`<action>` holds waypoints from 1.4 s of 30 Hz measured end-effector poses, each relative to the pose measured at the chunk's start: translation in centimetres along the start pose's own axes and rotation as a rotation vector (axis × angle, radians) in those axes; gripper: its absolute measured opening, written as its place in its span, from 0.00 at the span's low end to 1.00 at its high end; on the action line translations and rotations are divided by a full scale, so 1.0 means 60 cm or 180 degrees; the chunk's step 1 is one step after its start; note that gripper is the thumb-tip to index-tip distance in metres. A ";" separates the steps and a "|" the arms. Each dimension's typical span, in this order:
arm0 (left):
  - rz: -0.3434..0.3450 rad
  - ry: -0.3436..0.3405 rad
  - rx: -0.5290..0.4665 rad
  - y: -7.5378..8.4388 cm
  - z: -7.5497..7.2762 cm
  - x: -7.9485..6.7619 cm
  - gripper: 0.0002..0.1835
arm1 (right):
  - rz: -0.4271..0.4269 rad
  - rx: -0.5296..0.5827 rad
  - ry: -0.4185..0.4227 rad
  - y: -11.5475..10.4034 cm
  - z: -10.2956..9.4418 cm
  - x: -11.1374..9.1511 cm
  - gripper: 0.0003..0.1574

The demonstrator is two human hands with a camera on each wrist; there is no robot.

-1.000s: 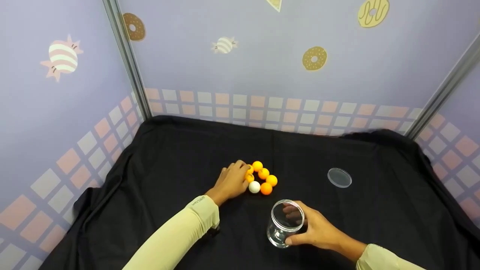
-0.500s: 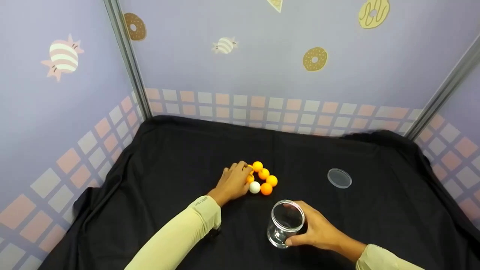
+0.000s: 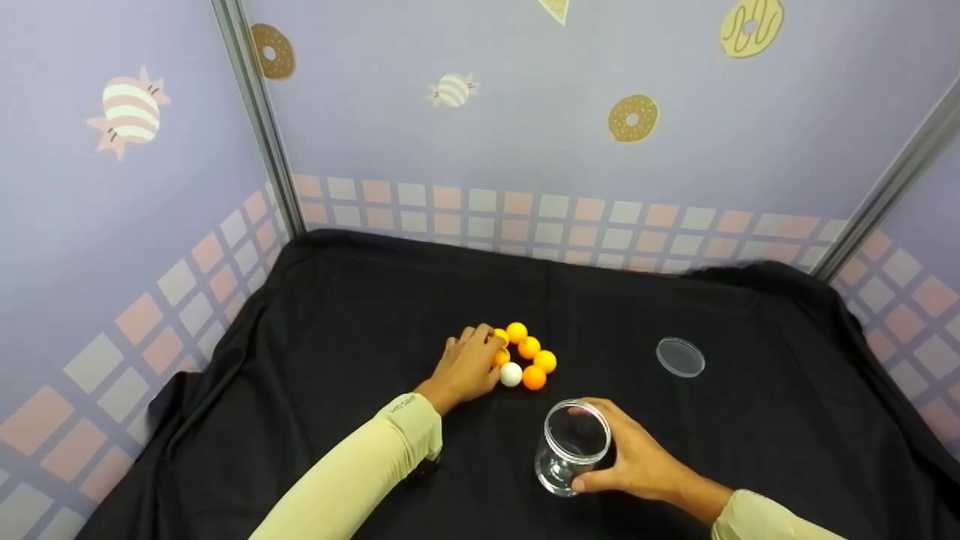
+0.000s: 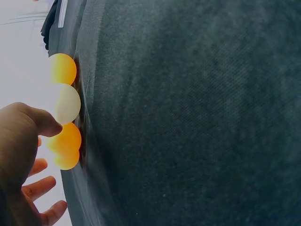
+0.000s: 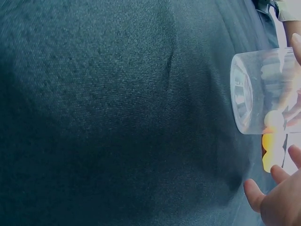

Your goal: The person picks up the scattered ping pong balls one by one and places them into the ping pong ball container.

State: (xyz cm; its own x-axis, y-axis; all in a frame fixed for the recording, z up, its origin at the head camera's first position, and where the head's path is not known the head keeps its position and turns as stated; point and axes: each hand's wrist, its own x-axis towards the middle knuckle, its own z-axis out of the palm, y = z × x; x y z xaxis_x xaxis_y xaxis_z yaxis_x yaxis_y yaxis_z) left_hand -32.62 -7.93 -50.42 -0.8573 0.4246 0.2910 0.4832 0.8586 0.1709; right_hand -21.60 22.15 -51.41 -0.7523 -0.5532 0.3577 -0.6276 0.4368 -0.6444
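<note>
In the head view, several orange ping-pong balls [image 3: 545,361] and one white ping-pong ball [image 3: 511,374] form a loose ring on the black cloth. My left hand [image 3: 466,367] is at the ring's left side, its fingers over two orange balls and partly hiding them. Thumb and fingers are spread apart in the left wrist view, the thumb tip right at an orange ball [image 4: 68,139]. My right hand [image 3: 637,457] holds a clear, empty jar [image 3: 559,469] upright, thumb on the near side and fingers behind. The jar's mouth is uncovered.
A clear round lid [image 3: 680,357] lies flat on the cloth to the right of the balls. Black cloth [image 3: 405,292] covers the table and bunches at its edges. Patterned panels [image 3: 525,135] enclose the back and sides.
The left hand has shifted very slightly at the balls. The right hand and jar stay put, and the balls hold their ring.
</note>
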 end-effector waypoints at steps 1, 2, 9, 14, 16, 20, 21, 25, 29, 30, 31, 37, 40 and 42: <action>0.0014 0.0004 0.0005 0.001 0.000 0.000 0.20 | 0.0000 0.0001 0.0001 0.000 0.000 0.000 0.59; 0.0025 -0.0002 0.0005 0.001 0.000 0.000 0.20 | 0.0009 0.0004 -0.0002 0.000 0.000 0.000 0.59; 0.0065 -0.0049 0.0011 0.001 0.001 0.000 0.22 | 0.0032 -0.0079 -0.0012 -0.002 0.000 -0.001 0.59; 0.0059 -0.0111 0.0038 0.000 0.003 0.000 0.23 | 0.0049 -0.0050 -0.0017 -0.002 0.000 -0.002 0.58; 0.0059 -0.0133 0.0056 0.000 0.005 0.000 0.23 | 0.0049 -0.0035 -0.0023 -0.002 0.001 -0.002 0.58; 0.0066 -0.0130 0.0104 0.001 0.006 0.001 0.21 | 0.0061 0.0006 -0.0038 -0.001 0.001 -0.002 0.58; 0.0074 -0.0125 0.0111 0.001 0.006 0.001 0.20 | 0.0069 0.0019 -0.0038 -0.001 0.001 -0.003 0.58; 0.0094 -0.0098 0.0157 0.001 0.006 0.002 0.16 | 0.0074 0.0036 -0.0030 -0.001 0.001 -0.003 0.58; 0.0089 -0.0067 0.0207 0.002 0.008 0.003 0.16 | 0.0055 0.0026 -0.0025 -0.001 0.001 -0.002 0.58; 0.0091 -0.0060 0.0222 0.002 0.008 0.003 0.15 | 0.0056 0.0030 -0.0024 -0.001 0.001 -0.002 0.58; 0.0105 -0.0051 0.0233 0.002 0.009 0.003 0.15 | 0.0062 0.0034 -0.0028 -0.001 0.001 -0.002 0.58; 0.0101 0.0038 0.0358 0.002 0.014 0.005 0.13 | 0.0053 0.0030 -0.0036 -0.002 -0.001 -0.001 0.57; 0.0029 0.0039 0.0440 0.001 0.016 0.007 0.13 | -0.0017 0.0008 -0.0012 -0.002 -0.001 -0.002 0.58; -0.0014 0.0043 0.0458 0.001 0.017 0.007 0.14 | -0.0051 -0.0003 0.0000 -0.001 -0.001 -0.002 0.58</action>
State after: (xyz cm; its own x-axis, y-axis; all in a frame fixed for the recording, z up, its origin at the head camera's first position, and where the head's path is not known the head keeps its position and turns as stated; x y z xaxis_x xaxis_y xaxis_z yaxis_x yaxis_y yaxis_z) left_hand -33.16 -7.42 -51.23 -0.8565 0.4177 0.3032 0.4483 0.8932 0.0358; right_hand -21.47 22.20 -51.37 -0.7421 -0.5602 0.3679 -0.6398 0.4285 -0.6380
